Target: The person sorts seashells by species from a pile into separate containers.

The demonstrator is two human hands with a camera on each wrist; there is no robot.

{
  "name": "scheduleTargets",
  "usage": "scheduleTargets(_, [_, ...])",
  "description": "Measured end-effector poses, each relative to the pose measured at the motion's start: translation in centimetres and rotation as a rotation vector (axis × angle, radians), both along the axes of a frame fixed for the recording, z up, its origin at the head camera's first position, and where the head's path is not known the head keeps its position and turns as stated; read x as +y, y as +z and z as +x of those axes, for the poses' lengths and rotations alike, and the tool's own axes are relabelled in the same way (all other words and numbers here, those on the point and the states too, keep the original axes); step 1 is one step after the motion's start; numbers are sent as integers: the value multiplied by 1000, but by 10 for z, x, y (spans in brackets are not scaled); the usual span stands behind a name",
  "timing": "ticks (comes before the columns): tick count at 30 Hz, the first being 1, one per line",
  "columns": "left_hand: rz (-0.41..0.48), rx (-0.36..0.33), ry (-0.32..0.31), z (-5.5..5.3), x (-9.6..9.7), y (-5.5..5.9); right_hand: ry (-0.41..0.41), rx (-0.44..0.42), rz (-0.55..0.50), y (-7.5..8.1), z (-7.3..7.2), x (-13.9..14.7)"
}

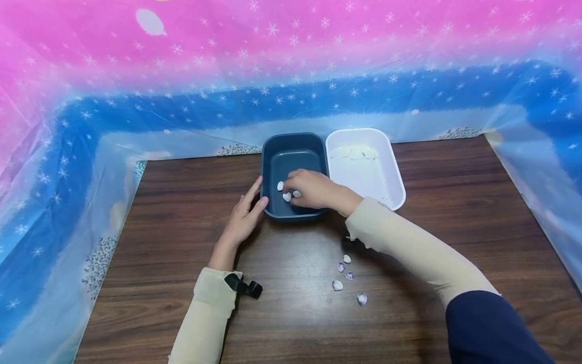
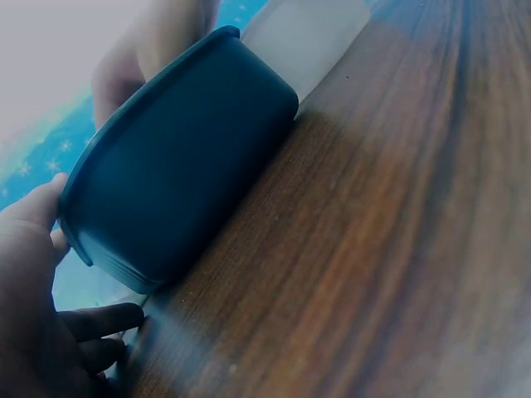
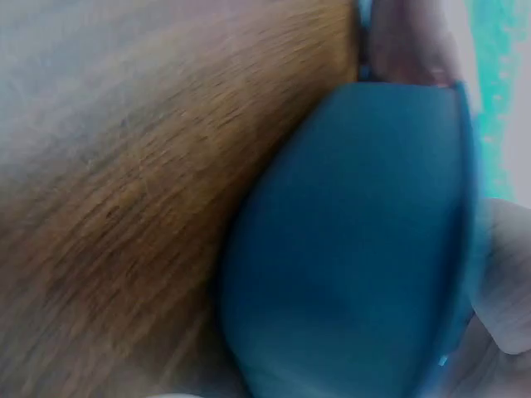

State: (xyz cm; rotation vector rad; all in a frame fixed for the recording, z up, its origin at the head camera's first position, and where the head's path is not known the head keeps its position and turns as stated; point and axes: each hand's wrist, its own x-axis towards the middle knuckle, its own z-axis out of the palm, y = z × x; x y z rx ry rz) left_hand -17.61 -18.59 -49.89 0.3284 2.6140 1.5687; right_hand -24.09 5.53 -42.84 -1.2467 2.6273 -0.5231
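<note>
A dark blue-grey tray [image 1: 294, 135] stands on the wooden table. My left hand [image 1: 242, 217] steadies its left side, thumb and fingers extended against the rim; the left wrist view shows the tray's outer wall [image 2: 191, 157] beside them. Inside the tray, my right hand [image 1: 313, 189] reaches down with curled fingers, pinching a white seashell [image 1: 287, 196] between fingertips and thumb. Another seashell [image 1: 297, 193] shows within the curl of that hand, and a third white seashell [image 1: 280, 186] lies just beyond the fingertips. In the right wrist view the tray wall [image 3: 348, 240] covers most of the work.
A white tray [image 1: 397, 187] touches the dark tray's right side, with small bits on its floor. Several white and purplish seashells [image 1: 337, 285] lie on the table [image 1: 291, 323] in front of the trays, below the right forearm. A patterned cloth [image 1: 291, 96] encloses the back and sides.
</note>
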Motion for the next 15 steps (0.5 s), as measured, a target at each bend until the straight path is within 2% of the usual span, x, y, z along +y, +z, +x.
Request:
scheduleTargets(9, [-4, 12, 11, -1, -1, 0, -5, 35, -79, 25, 31, 38])
scheduleTargets(15, [-4, 15, 9, 0, 0, -1, -14, 20, -179, 31, 58, 63])
